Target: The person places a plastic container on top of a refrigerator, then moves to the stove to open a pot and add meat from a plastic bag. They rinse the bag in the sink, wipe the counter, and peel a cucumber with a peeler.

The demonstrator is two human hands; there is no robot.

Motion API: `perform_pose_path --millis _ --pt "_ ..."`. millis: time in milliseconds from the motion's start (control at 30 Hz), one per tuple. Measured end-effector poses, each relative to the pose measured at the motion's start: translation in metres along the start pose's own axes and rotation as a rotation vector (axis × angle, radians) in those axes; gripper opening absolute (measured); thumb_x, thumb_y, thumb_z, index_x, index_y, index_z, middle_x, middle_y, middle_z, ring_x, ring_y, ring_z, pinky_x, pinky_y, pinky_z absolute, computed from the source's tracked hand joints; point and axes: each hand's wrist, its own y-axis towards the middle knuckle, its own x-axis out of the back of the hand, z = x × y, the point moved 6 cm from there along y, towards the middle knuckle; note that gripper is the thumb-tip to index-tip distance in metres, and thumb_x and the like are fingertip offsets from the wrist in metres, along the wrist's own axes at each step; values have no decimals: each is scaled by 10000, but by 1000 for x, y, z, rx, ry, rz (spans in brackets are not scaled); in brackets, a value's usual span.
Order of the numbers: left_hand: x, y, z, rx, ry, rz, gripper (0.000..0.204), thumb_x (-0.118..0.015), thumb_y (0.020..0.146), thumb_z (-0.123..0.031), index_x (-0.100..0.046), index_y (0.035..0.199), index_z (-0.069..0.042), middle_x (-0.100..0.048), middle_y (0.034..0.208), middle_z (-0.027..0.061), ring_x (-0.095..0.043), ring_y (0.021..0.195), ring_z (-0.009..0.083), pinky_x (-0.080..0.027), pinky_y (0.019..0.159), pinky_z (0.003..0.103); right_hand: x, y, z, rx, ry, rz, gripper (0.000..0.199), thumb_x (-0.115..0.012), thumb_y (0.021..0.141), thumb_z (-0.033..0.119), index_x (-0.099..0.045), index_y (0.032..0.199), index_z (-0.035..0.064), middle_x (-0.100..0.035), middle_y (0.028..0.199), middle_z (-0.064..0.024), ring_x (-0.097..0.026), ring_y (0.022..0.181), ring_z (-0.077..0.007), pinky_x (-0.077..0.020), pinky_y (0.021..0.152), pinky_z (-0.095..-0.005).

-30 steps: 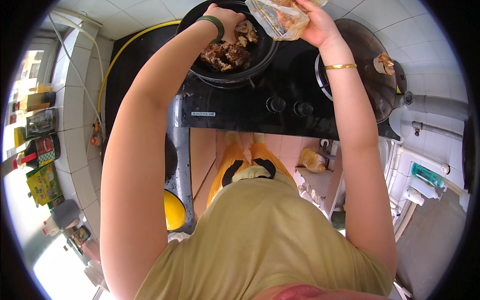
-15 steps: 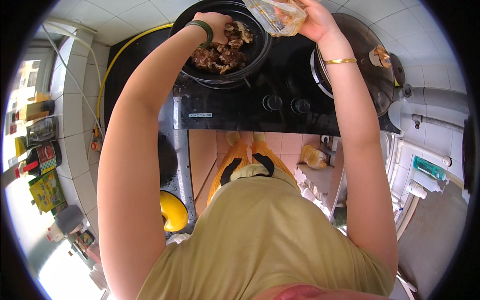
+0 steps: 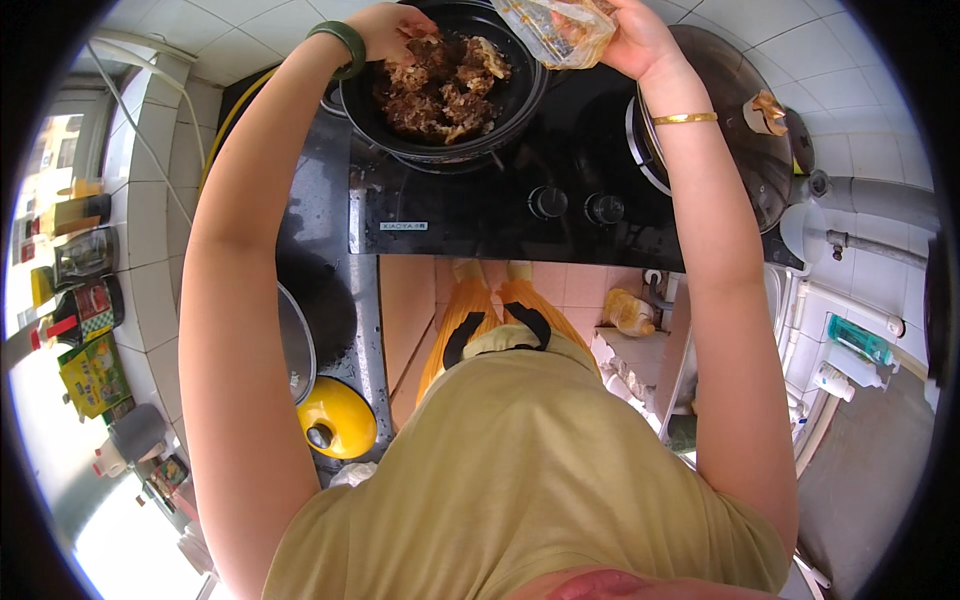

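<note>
Brown, sauce-coated chunks of meat (image 3: 440,95) lie in a black pot (image 3: 525,115) on the stove. My left hand (image 3: 393,32), with a green bangle on its wrist, is over the pot's left rim. Its fingers are loosely bent and apart, their tips at the meat's upper left edge, and I see nothing held in them. My right hand (image 3: 640,40), wearing a gold bracelet, grips a clear plastic bag (image 3: 550,35) smeared with brown-orange sauce. The bag hangs just above the pot's right rim.
A pan with a glass lid (image 3: 725,130) stands on the right side of the black stove (image 3: 450,215). Down at the left are a yellow lid (image 3: 345,425) with a black knob and a round glass lid (image 3: 303,345). Bottles and packets (image 3: 90,300) line the left windowsill.
My left hand has drawn back from the middle of the pot to its left rim, uncovering more meat. My right hand and the bag have barely moved.
</note>
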Motion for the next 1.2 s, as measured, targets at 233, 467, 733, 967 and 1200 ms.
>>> perform_pose_path --millis 233,467,733,967,1200 --pt "-14 10 -16 295 532 -2 615 -752 731 -451 -660 1213 -78 -693 1100 151 -667 980 319 -545 864 404 -3 1 -5 0 4 -9 272 -487 1018 282 -614 1123 67 -666 1170 -123 -634 1088 -293 -502 957 -447" --pt "-22 17 -3 386 306 10 473 -758 738 -238 -671 1165 -54 -701 1054 147 -690 867 295 -569 792 430 7 -2 -5 -8 32 15 267 -487 1018 282 -615 1120 71 -668 1162 -127 -634 1091 -298 -494 972 -458" --pt "3 38 -31 447 272 121 508 -873 710 -202 -670 1157 -70 -684 1146 103 -645 1012 270 -558 843 397 11 2 -11 -33 56 -32 257 -504 1012 275 -620 1113 68 -671 1159 -125 -634 1088 -302 -493 973 -456" --pt "50 -1 -69 444 -141 -50 359 -778 798 -171 -697 1110 -14 -726 991 114 -690 920 218 -579 687 338 1 -6 -10 -17 53 17 272 -498 1017 276 -609 1133 57 -656 1191 -127 -623 1112 -295 -491 979 -448" --pt "-17 -13 -69 200 316 27 414 -736 809 -103 -668 1217 -96 -692 1155 103 -663 1035 218 -542 900 344 23 30 -57 -12 91 -200 165 -533 1010 220 -624 1003 83 -673 981 -52 -651 945 -216 -544 827 -380"
